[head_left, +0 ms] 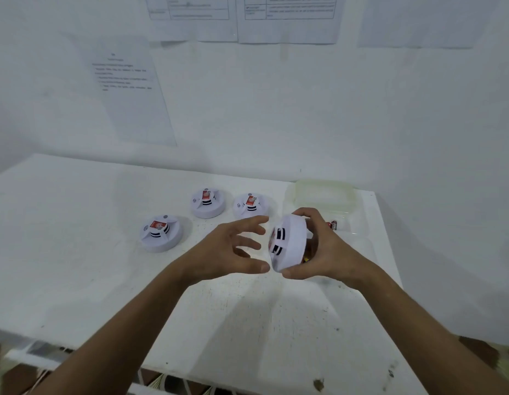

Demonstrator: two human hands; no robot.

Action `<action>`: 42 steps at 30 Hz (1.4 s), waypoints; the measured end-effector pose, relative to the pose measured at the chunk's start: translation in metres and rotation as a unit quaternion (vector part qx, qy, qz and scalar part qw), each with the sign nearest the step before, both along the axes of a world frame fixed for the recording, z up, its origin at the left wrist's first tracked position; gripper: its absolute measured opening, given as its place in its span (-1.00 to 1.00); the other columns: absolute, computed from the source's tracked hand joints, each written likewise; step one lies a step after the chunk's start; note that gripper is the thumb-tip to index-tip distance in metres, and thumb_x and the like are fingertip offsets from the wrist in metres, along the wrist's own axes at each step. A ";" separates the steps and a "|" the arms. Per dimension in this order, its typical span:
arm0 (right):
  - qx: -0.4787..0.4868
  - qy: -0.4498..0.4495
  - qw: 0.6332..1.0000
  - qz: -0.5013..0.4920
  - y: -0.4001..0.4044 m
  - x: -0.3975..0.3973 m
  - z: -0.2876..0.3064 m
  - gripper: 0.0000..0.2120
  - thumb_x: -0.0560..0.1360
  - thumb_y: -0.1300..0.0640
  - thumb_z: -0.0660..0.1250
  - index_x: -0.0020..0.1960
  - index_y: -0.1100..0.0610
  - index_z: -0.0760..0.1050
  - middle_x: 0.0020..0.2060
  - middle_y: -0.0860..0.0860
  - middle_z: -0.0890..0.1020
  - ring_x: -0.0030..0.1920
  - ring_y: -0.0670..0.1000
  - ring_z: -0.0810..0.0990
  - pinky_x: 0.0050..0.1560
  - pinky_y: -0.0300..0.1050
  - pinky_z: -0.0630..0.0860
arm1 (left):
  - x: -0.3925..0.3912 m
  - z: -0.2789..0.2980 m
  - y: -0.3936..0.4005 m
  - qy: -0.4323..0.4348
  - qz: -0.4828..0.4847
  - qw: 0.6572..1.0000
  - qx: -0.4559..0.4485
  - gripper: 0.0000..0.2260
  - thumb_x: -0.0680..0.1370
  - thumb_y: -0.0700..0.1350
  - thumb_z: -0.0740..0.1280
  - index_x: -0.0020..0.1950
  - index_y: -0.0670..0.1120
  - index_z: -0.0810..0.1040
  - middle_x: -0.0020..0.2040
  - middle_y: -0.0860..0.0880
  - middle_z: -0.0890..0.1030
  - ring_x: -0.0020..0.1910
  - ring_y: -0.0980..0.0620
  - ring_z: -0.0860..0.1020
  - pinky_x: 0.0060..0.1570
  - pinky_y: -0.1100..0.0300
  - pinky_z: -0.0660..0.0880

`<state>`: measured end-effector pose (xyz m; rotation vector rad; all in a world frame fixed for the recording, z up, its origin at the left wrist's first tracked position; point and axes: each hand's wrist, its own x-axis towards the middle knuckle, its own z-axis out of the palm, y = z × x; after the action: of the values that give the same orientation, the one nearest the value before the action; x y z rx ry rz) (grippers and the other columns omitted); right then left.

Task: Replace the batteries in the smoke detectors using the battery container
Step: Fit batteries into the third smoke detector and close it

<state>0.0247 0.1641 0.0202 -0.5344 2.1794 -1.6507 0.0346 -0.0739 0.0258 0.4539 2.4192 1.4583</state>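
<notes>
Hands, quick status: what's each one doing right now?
Left hand: open, fingers spread, holding nothing, beside the detector.
Right hand: gripping a white smoke detector, tilted on edge above the table.

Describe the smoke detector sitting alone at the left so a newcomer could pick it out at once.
Start at the white table against the wall. Three smoke detectors lie flat on it; two sit side by side near the back. The wanted detector lies alone, nearer the front edge and farthest left, away from both hands.
</notes>
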 end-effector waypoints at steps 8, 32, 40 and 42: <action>-0.070 0.000 0.997 0.012 0.000 0.001 -0.007 -0.13 0.19 0.41 0.59 0.36 -0.02 0.29 0.16 -0.22 0.56 0.21 -0.11 0.56 0.04 -0.20 0.58 | 0.001 0.003 0.011 0.036 -0.034 0.998 0.027 -0.24 0.32 -0.11 0.60 0.45 0.07 0.35 0.25 0.11 0.57 0.14 0.00 0.60 0.05 0.08 0.61; 0.050 0.125 0.991 -0.018 0.023 0.003 -0.011 -0.08 0.06 0.08 0.70 0.28 -0.34 0.35 0.17 -0.08 0.42 0.11 -0.19 0.44 -0.01 -0.40 0.50 | 0.002 0.007 0.027 0.082 -0.012 0.995 -0.047 -0.21 0.19 0.08 0.64 0.37 0.16 0.42 0.15 0.19 0.56 -0.08 0.15 0.59 -0.15 0.31 0.54; 0.080 0.123 0.988 -0.044 -0.043 -0.010 -0.011 -0.01 0.09 0.09 0.72 0.41 -0.20 0.32 0.16 -0.15 0.41 0.11 -0.19 0.45 -0.04 -0.46 0.43 | -0.021 0.012 -0.040 0.095 -0.043 0.993 -0.048 -0.23 0.21 0.04 0.64 0.37 0.14 0.43 0.19 0.12 0.58 0.07 0.05 0.60 -0.01 0.20 0.61; 0.079 0.121 0.988 -0.049 -0.067 -0.015 -0.011 -0.01 0.10 0.11 0.71 0.41 -0.19 0.32 0.16 -0.15 0.40 0.12 -0.17 0.45 -0.05 -0.47 0.42 | -0.028 0.015 -0.064 0.099 -0.050 0.992 -0.058 -0.24 0.21 0.04 0.64 0.37 0.14 0.44 0.17 0.14 0.59 0.03 0.08 0.61 -0.08 0.27 0.60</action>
<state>0.0096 0.0973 0.0096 -0.6184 2.5228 -1.5094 0.0064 -0.1376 0.0408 0.7114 2.5742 1.2762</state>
